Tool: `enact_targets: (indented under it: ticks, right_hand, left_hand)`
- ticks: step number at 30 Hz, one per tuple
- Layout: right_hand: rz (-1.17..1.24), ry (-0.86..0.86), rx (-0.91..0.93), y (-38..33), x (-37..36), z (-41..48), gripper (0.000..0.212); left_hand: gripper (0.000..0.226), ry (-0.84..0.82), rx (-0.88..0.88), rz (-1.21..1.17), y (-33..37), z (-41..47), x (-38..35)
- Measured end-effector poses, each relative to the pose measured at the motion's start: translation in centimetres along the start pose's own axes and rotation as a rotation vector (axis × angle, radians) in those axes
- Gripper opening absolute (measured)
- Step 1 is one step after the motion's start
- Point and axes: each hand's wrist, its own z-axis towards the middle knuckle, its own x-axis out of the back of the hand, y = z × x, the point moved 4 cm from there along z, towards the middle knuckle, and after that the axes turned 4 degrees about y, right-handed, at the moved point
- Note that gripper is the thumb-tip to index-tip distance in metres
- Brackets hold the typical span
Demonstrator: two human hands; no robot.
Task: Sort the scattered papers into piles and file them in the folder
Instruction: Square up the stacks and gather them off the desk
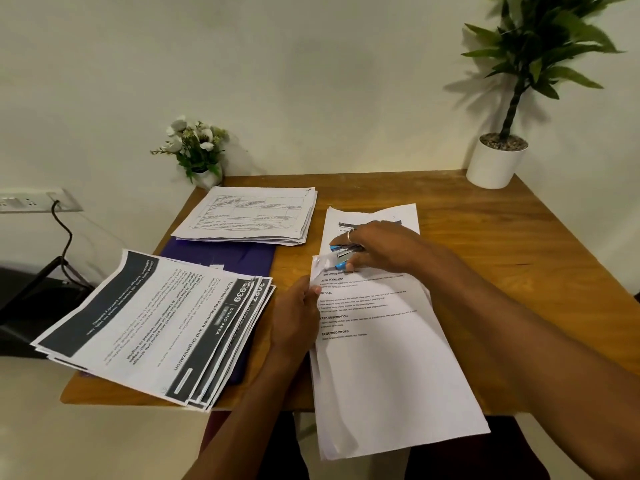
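Note:
A stack of white printed papers [388, 368] lies in front of me, hanging over the table's near edge. My left hand [294, 317] pinches its upper left edge. My right hand [377, 247] grips a small blue stapler [343, 256] clamped over the stack's top left corner. A fanned pile with dark headers [156, 327] lies at the left, on top of a purple folder [225, 254]. A third pile with tables [252, 216] sits at the back, overlapping the folder's far end. More sheets [405, 213] lie under my right hand.
The wooden table [502, 271] stands against a white wall. A small flower pot [201, 150] is at its back left corner, a white potted plant [495, 161] at the back right. A wall socket with a black cable [59, 216] is at the left.

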Motion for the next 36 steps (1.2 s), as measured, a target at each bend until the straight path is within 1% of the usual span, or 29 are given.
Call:
enact_targets:
  ticks: [4, 8, 13, 16, 23, 30, 32, 34, 36]
  right_hand:
    - [-0.073, -0.12, 0.103, -0.2, 0.5, 0.9, 0.05]
    - [-0.121, -0.226, 0.15, -0.5, 0.6, 2.2, 0.05]
    - [-0.207, -0.31, 0.253, -1.1, 0.8, 2.6, 0.048]
    - [-0.269, -0.367, 0.278, -1.3, 0.3, 2.6, 0.047]
    - [-0.285, -0.318, 0.298, -1.7, -0.4, 3.1, 0.038]
    - [-0.303, -0.088, 0.328, -1.4, -1.3, 2.5, 0.031]
    - [-0.298, -0.084, 0.312, -1.2, -1.5, 2.6, 0.031]
    - [-0.261, -0.115, 0.283, -1.0, -1.5, 2.7, 0.031]
    - [-0.241, -0.107, 0.288, -0.9, -1.4, 2.7, 0.036]
  left_hand:
    - [0.011, 0.01, -0.013, 0.013, -0.1, -0.1, -0.2]
    - [0.011, -0.001, -0.015, 0.019, 0.0, -0.1, -0.2]
    - [0.015, -0.008, -0.014, 0.014, -0.1, -0.1, -0.1]
    - [0.015, -0.018, -0.014, 0.028, -0.2, 0.0, -0.1]
    - [0.02, -0.004, -0.005, 0.06, -0.9, 0.5, -0.2]
    - [0.015, -0.008, 0.0, 0.04, -1.0, 0.5, -0.3]
    - [0.015, -0.013, -0.005, 0.05, -1.0, 0.5, -0.3]
    - [0.018, -0.012, -0.005, 0.066, -1.1, 0.6, -0.3]
    - [0.017, 0.002, 0.01, 0.081, -0.9, 0.4, -0.1]
